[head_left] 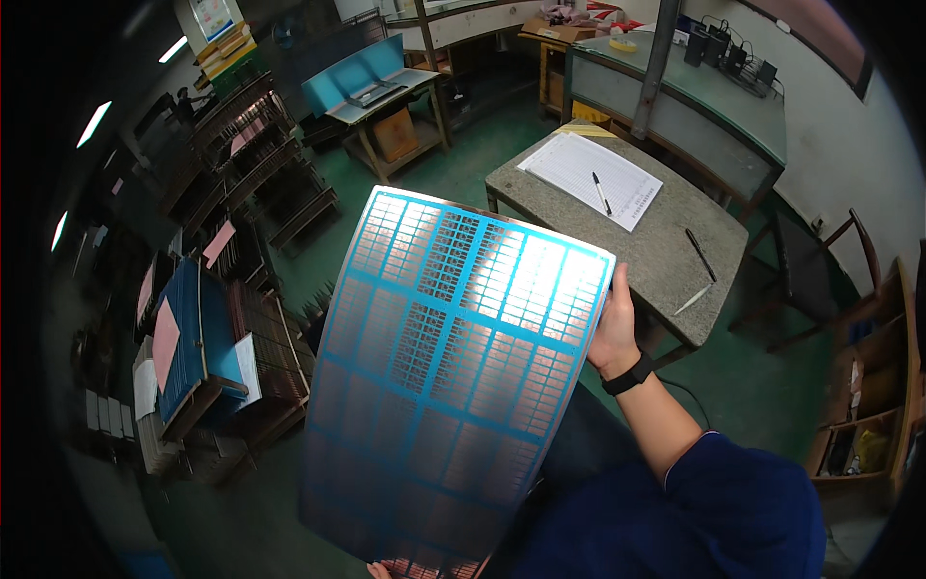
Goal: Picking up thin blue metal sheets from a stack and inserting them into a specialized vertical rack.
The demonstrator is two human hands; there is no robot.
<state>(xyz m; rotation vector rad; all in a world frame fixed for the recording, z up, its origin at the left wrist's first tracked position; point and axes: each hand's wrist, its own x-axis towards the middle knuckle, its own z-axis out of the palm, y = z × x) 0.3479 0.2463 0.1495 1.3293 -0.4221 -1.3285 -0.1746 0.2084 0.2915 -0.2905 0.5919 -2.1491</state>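
Note:
A large, thin circuit board panel [447,323], shiny metallic with a blue grid pattern, is tilted up in front of me. My right hand [615,323], with a black band at the wrist, grips its upper right edge; the thumb shows along the edge and the other fingers are mostly behind it. Only the fingertips of my left hand [379,571] show, closed at the panel's bottom edge. Beside them a coppery gridded strip [429,565] peeks out under the panel; whether it is a second panel I cannot tell. Bright glare covers the panel's upper part.
Beyond the panel stands a grey table [666,253] with printed sheets [603,179], a pen [601,193] on them and more pens. Racks [256,154] and a blue-sided cart [196,328] line the left. A chair [805,275] and wooden shelf [863,405] are at right.

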